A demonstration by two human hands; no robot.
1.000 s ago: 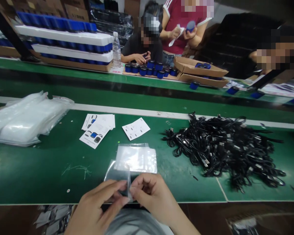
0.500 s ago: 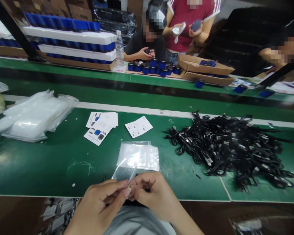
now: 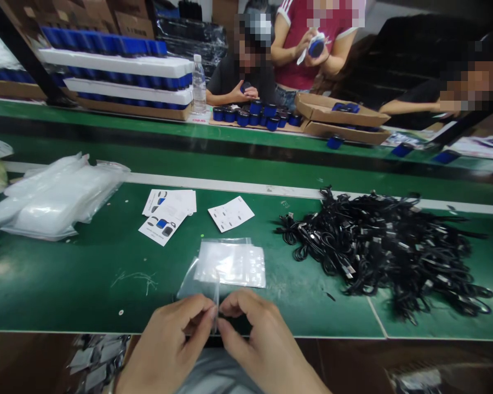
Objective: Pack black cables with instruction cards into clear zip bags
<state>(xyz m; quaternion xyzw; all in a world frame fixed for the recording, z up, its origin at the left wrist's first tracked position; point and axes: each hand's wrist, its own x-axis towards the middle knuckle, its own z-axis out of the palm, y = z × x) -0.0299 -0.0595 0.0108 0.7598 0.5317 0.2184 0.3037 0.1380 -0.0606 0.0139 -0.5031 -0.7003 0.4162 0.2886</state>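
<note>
My left hand [image 3: 168, 339] and my right hand [image 3: 250, 334] meet at the near edge of the green work mat [image 3: 78, 279]. Their fingertips pinch the top edge of a transparent plastic bag [image 3: 193, 285] from both sides. Whatever lies inside the bag is hidden by my fingers. Just beyond my hands, a small stack of transparent zip bags [image 3: 230, 264] rests on the mat. Printed instruction leaflets [image 3: 164, 219] and a single white leaflet [image 3: 230, 214] lie farther forward.
A heap of black cables [image 3: 378, 246] covers the mat's right side, and white plastic bags [image 3: 57, 202] are piled at left. Beyond a conveyor belt [image 3: 246, 164], co-workers sit among blue cylindrical parts [image 3: 242, 117] and cardboard trays [image 3: 340, 115].
My hands have drawn closer together, with the bag's edge now standing upright between my fingertips. The co-worker at the back has raised a blue part. The view has shifted slightly.
</note>
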